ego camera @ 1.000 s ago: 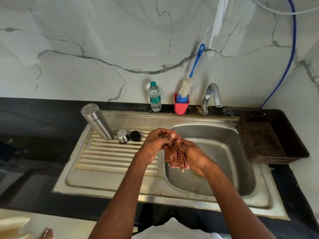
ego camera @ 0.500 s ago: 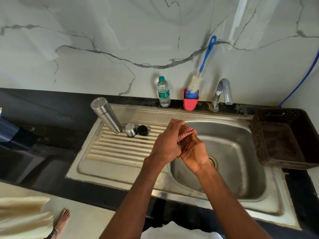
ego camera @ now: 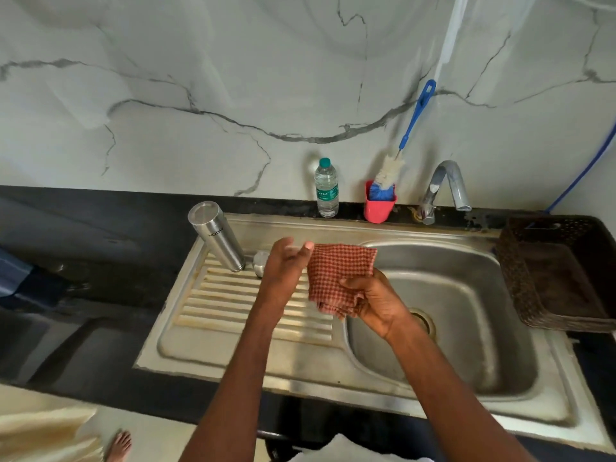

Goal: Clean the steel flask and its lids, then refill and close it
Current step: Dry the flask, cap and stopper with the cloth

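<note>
Flask (ego camera: 216,235), lid (ego camera: 260,262) on sink drainboard (ego camera: 233,335).

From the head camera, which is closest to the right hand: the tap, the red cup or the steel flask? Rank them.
From the right hand:
1. Red cup, behind the sink, straight beyond the hand.
2. Tap, at the back, to the right; close to the cup's distance, so nearly a tie.
3. Steel flask, upside down on the drainboard, far left.

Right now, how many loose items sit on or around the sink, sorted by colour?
Steel: 2, the flask and a steel lid
Red: 2, the checked cloth and the cup
Blue: 1, the bottle brush
Clear: 1, the water bottle
Brown: 1, the basket
Total: 7
</note>
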A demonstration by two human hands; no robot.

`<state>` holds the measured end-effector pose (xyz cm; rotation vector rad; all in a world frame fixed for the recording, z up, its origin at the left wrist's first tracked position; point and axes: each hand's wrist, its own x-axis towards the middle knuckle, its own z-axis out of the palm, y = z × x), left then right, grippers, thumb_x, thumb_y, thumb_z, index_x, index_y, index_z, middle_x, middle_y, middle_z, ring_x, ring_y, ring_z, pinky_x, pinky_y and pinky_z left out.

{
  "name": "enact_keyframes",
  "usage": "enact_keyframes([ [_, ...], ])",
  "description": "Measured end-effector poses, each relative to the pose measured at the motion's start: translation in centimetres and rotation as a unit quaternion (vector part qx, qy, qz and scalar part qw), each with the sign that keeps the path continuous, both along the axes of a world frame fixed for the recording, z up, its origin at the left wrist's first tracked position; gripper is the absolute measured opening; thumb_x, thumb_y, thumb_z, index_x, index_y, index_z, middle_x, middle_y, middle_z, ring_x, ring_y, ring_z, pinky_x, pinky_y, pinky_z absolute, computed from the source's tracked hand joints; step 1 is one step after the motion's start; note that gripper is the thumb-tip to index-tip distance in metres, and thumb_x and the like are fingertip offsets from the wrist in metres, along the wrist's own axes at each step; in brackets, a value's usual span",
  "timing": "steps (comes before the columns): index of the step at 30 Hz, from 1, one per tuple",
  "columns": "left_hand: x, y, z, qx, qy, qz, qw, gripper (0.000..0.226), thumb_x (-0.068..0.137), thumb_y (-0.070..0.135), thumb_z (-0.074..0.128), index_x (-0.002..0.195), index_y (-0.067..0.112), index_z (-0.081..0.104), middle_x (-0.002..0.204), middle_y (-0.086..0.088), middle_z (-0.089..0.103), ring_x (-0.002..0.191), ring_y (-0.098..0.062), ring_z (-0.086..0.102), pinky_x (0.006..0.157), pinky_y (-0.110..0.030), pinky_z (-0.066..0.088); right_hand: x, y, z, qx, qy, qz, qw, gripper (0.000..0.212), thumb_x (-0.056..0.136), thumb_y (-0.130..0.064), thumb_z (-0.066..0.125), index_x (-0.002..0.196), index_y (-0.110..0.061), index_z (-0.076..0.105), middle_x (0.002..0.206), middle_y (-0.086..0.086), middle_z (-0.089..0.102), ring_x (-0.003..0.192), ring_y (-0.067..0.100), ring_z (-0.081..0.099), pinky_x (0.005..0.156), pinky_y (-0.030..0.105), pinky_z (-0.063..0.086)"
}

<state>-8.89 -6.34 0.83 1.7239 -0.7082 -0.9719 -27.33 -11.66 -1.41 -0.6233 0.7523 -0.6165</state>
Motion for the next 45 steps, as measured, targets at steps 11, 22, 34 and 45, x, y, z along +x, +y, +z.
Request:
enact_keyframes([
  [11,7.8,0.0,-2.0,-0.03,0.187,-0.185,0.964,0.015,0.096,0.008,0.071,0.11,0.01,0.077,0.11,-0.006,0.08,0.104,-0.02,0.075,0.088,-0.035,0.06,5.4,1.8,2.0,0.004,0.012,0.044,0.999,0.046,0.094,-0.015,0.069,0.138,-0.003,0.059,0.135,0.025,0.064,0.121,0.044,0.064,0.096,0.057,0.054],
  [22,13.8,6.3,-10.1,-0.085,-0.111,0.317,0.938,0.025,0.1,0.043,0.068,0.099,0.018,0.069,0.088,0.003,0.069,0.08,-0.008,0.065,0.079,-0.047,0.058,11.1,4.0,0.8,0.147,0.007,-0.13,0.98,0.088,0.058,-0.003,0.095,0.136,0.007,0.055,0.122,0.028,0.07,0.104,0.045,0.071,0.098,0.065,0.052],
  [34,20.1,1.3,-9.2,-0.047,-0.062,0.094,0.993,0.099,0.061,0.047,0.099,0.145,0.03,0.049,0.136,0.003,0.065,0.122,-0.021,0.065,0.1,-0.041,0.055,12.5,3.6,4.1,0.167,-0.04,-0.081,0.982,0.054,0.095,-0.012,0.065,0.145,0.004,0.051,0.142,0.025,0.06,0.134,0.041,0.056,0.11,0.063,0.044],
  [45,17.6,2.0,-3.4,-0.178,-0.071,0.115,0.975,0.063,0.077,0.019,0.094,0.127,0.035,0.059,0.122,0.008,0.071,0.112,-0.008,0.069,0.099,-0.037,0.057,9.0,4.3,3.9,0.07,0.007,-0.135,0.988,0.055,0.086,0.001,0.067,0.139,-0.007,0.057,0.132,0.025,0.066,0.121,0.046,0.064,0.098,0.072,0.049],
])
